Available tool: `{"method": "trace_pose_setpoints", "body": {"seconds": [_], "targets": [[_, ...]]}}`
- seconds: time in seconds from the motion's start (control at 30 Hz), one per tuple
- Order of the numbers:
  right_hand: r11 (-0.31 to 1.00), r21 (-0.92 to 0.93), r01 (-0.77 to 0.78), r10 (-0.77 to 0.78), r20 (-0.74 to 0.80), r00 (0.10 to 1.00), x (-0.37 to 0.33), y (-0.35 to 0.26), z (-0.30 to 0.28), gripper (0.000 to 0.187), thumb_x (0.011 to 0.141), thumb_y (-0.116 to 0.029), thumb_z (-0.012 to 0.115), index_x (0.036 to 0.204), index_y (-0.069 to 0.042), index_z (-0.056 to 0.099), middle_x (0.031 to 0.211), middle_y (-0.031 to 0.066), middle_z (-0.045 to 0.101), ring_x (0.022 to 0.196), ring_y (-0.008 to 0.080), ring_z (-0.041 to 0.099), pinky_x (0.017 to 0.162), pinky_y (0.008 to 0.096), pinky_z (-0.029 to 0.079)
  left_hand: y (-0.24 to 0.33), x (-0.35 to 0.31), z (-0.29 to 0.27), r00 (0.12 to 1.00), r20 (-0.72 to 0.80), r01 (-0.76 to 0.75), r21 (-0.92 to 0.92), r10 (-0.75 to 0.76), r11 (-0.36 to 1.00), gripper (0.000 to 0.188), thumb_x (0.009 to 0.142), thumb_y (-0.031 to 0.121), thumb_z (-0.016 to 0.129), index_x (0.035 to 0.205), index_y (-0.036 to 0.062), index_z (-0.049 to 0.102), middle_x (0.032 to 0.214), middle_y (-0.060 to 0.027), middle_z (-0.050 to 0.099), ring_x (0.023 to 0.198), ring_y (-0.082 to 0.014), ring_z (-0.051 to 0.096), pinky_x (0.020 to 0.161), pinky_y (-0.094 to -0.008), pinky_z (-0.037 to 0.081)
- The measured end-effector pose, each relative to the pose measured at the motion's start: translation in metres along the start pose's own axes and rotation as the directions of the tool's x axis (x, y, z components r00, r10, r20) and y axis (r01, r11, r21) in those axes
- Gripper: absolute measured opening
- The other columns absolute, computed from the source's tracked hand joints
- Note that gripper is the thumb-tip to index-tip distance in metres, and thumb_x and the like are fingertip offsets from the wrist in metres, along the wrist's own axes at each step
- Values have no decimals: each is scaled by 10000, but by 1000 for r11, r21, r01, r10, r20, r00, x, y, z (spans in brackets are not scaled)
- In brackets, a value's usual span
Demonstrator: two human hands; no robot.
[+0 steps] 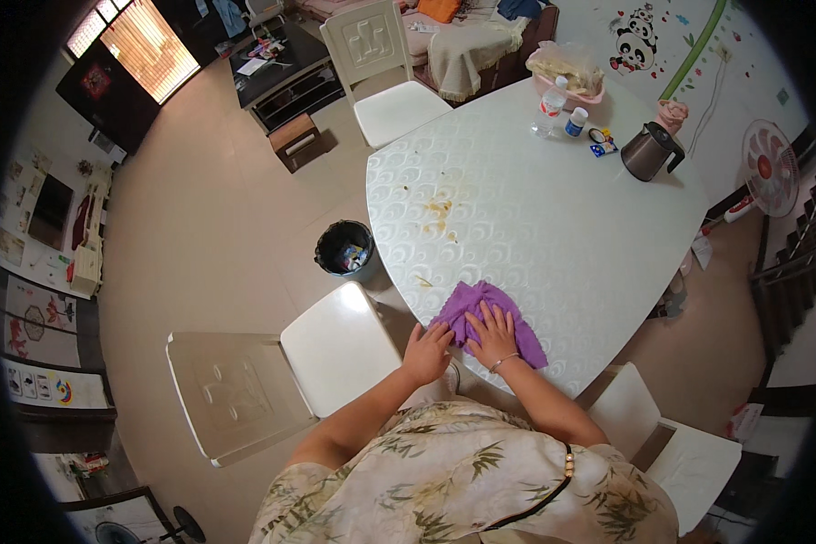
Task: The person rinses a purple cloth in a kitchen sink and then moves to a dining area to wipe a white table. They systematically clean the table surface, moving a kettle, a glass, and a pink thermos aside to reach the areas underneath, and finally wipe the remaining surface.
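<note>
A crumpled purple cloth (465,301) lies at the near edge of the white patterned table (553,227). My right hand (494,335) rests flat on top of it, fingers spread and pressing down, with a thin bracelet at the wrist. Beside the cloth's left end, my left hand (428,354) is at the table's rim, its fingers stretched forward and holding nothing that I can see. Yellowish food smears (439,213) and small dark crumbs are on the tabletop beyond the cloth. A yellowish scrap (424,282) lies just left of the cloth.
A lined trash bin (344,248) stands below the table's left edge. White chairs (340,340) surround the table. Farther back on the tabletop are a clear bottle (549,109), a small pill bottle (577,121), a dark kettle (648,152) and a pink basket (567,77). A fan (769,168) stands to the right.
</note>
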State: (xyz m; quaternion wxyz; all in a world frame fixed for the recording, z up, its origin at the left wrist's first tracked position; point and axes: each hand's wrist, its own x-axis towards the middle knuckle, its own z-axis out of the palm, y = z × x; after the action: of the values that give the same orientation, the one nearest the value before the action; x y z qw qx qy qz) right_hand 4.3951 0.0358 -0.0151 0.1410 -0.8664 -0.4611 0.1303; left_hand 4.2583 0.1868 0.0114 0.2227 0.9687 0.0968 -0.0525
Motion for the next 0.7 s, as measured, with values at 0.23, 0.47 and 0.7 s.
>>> {"method": "trace_pose_setpoints", "body": {"seconds": [0.23, 0.47, 0.7], "targets": [[998, 38, 60, -61, 38, 997, -46, -12, 9, 543, 847, -276, 577, 1362, -175, 435, 1473, 119, 301, 1351, 348, 251, 1112, 533, 137, 10, -21, 4, 988, 98, -122, 26, 119, 992, 740, 749, 243, 655, 1395, 39, 357, 1454, -132, 355, 1371, -265, 294, 1128, -477, 173], [999, -34, -35, 36, 42, 998, 31, -21, 5, 573, 862, -290, 548, 1400, -177, 384, 1511, 120, 230, 1376, 349, 208, 1125, 524, 101, -15, 22, 1, 999, 6, -37, 110, 37, 993, 821, 700, 238, 677, 1403, -3, 327, 1476, -166, 304, 1384, -297, 261, 1130, -463, 182], [997, 46, -54, 55, -15, 998, -14, -32, 7, 614, 829, -275, 593, 1401, -182, 387, 1480, 142, 289, 1345, 374, 255, 1109, 537, 142, -24, -7, -6, 990, 81, -111, -88, 118, 990, 834, 705, 292, 697, 1385, -30, 340, 1473, -204, 284, 1388, -333, 235, 1134, -448, 186]]}}
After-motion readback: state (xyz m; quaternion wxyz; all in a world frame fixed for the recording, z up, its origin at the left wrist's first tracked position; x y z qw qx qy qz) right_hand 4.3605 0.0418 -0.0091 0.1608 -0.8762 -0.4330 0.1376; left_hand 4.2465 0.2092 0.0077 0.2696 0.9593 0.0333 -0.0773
